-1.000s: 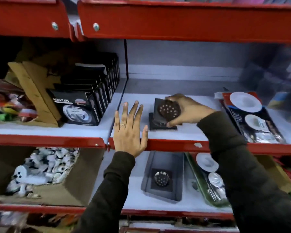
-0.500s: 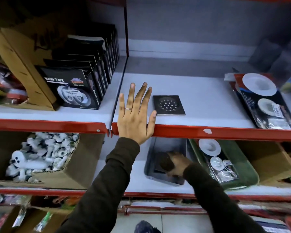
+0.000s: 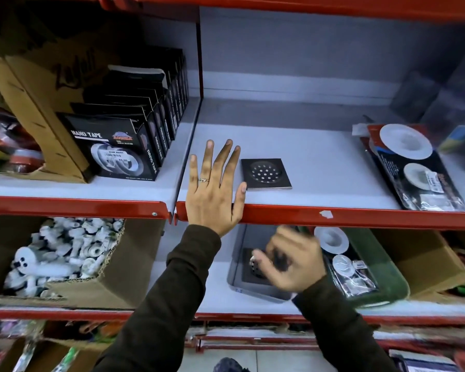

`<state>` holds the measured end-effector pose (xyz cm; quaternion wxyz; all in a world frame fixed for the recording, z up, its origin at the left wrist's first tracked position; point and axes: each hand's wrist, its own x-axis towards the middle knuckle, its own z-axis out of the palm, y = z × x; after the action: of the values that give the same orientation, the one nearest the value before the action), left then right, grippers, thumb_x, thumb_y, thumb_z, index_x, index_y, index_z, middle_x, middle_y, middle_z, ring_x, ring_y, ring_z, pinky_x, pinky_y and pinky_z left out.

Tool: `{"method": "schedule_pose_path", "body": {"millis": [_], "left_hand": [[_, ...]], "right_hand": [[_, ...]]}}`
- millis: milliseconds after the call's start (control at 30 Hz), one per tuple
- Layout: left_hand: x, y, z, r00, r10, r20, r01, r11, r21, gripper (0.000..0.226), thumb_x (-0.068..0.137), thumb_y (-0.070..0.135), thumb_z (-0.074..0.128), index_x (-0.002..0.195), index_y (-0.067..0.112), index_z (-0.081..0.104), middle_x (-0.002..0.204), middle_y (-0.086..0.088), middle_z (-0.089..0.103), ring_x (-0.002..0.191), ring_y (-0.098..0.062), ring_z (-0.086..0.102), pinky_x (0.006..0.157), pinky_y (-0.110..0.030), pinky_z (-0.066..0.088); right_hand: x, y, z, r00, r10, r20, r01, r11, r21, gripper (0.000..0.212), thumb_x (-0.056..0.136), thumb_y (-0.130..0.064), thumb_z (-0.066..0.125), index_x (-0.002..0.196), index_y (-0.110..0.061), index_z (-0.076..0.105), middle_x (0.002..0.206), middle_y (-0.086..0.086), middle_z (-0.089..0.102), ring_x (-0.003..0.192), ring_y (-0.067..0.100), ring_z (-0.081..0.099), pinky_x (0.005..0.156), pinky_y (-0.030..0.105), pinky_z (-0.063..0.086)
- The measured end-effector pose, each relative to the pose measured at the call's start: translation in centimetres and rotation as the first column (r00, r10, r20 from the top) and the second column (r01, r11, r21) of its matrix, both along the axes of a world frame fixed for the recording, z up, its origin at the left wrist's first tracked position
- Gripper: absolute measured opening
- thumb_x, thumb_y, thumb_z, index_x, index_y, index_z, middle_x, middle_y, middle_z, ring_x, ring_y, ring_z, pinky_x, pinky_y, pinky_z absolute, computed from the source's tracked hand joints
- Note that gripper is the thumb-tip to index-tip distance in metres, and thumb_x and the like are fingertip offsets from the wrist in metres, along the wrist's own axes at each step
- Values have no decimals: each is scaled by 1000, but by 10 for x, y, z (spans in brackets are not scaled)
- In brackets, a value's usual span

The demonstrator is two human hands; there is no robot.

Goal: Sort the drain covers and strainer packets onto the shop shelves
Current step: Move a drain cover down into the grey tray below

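Observation:
A dark square drain cover (image 3: 266, 173) lies flat on the upper shelf (image 3: 320, 167). My left hand (image 3: 215, 189) rests just left of it, palm down over the red shelf edge, fingers spread and holding nothing. On the lower shelf a grey tray (image 3: 235, 264) holds another dark square drain cover (image 3: 249, 276). My right hand (image 3: 293, 260) hovers over it, blurred, fingers apart. Strainer packets (image 3: 414, 167) lie at the upper shelf's right. More strainer packets (image 3: 344, 261) sit in a green tray (image 3: 395, 285) beside the grey one.
Black nano tape boxes (image 3: 113, 146) stand in a row on the upper shelf's left bay. Below them a cardboard box (image 3: 118, 285) holds several white fittings. Another cardboard box (image 3: 427, 264) sits at the lower right. A red shelf lip (image 3: 360, 216) runs between the levels.
My right hand carried a dark round piece from the upper shelf down into the grey tray and now lifts off it, open. The left hand stayed on the shelf edge.

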<state>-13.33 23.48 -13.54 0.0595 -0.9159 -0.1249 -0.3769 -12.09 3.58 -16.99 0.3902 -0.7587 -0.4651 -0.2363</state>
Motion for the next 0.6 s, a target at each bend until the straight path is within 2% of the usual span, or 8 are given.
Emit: {"method": "schedule_pose_path", "body": {"millis": [100, 167, 233, 267, 333, 400, 533, 600], "left_hand": [[-1, -2, 2, 1000, 5, -3, -5, 1000, -12, 65, 100, 44, 21, 158, 15, 24, 166, -5, 24, 155, -31, 18, 127, -49, -1], [-2, -2, 3, 1000, 13, -5, -13, 1000, -27, 65, 100, 44, 21, 157, 14, 25, 166, -5, 25, 154, -31, 18, 127, -48, -1], [-4, -3, 5, 1000, 23, -15, -23, 999, -46, 66, 99, 45, 21, 157, 14, 26, 166, -5, 25, 155, -30, 18, 127, -47, -1], [-4, -3, 5, 999, 25, -21, -26, 998, -54, 66, 99, 45, 20, 157, 14, 26, 166, -5, 25, 155, -30, 17, 127, -47, -1], [-5, -4, 7, 999, 29, -32, -31, 998, -64, 67, 99, 45, 20, 157, 14, 26, 166, -5, 25, 155, -30, 17, 128, -47, -1], [-5, -4, 7, 999, 29, -45, -32, 997, -66, 67, 99, 46, 20, 157, 14, 26, 166, -5, 24, 155, -30, 16, 128, -47, 0], [-5, -4, 8, 998, 27, -55, -31, 997, -75, 68, 98, 46, 17, 157, 14, 26, 166, -5, 24, 156, -29, 15, 128, -47, -1], [-5, -4, 7, 998, 29, -52, -33, 997, -71, 68, 98, 46, 17, 158, 14, 25, 166, -5, 24, 155, -30, 16, 128, -46, -2]], "right_hand": [[32, 10, 63, 998, -61, -13, 62, 993, 101, 25, 85, -37, 72, 69, -26, 56, 71, -10, 49, 63, 7, 47, 59, 16, 39], [65, 18, 92, 985, -107, -138, 87, 986, -139, 20, 80, -39, 76, 95, -28, 68, 97, -7, 62, 93, 12, 58, 81, 24, 49], [101, 23, 105, 953, -144, -267, 7, 890, -456, 65, 73, -38, 82, 133, -25, 57, 138, 0, 56, 130, 19, 48, 108, 26, 37], [114, 27, 109, 918, -162, -361, -68, 835, -547, 83, 71, -35, 85, 144, -21, 46, 152, 1, 45, 141, 20, 39, 112, 21, 28], [135, 35, 114, 813, -201, -546, -213, 770, -601, 100, 68, -30, 89, 151, -17, 35, 158, -1, 35, 145, 17, 33, 107, 17, 26], [149, 41, 115, 758, -240, -607, -275, 726, -631, 101, 65, -30, 91, 149, -17, 38, 153, -2, 43, 141, 18, 40, 103, 18, 30], [152, 41, 123, 847, -285, -449, -170, 655, -736, 101, 59, -44, 89, 146, -21, 43, 146, -1, 50, 135, 21, 47, 111, 27, 34], [144, 31, 130, 901, -287, -324, -56, 664, -746, 88, 57, -51, 83, 135, -24, 54, 134, 1, 55, 124, 23, 54, 108, 37, 44]]}}
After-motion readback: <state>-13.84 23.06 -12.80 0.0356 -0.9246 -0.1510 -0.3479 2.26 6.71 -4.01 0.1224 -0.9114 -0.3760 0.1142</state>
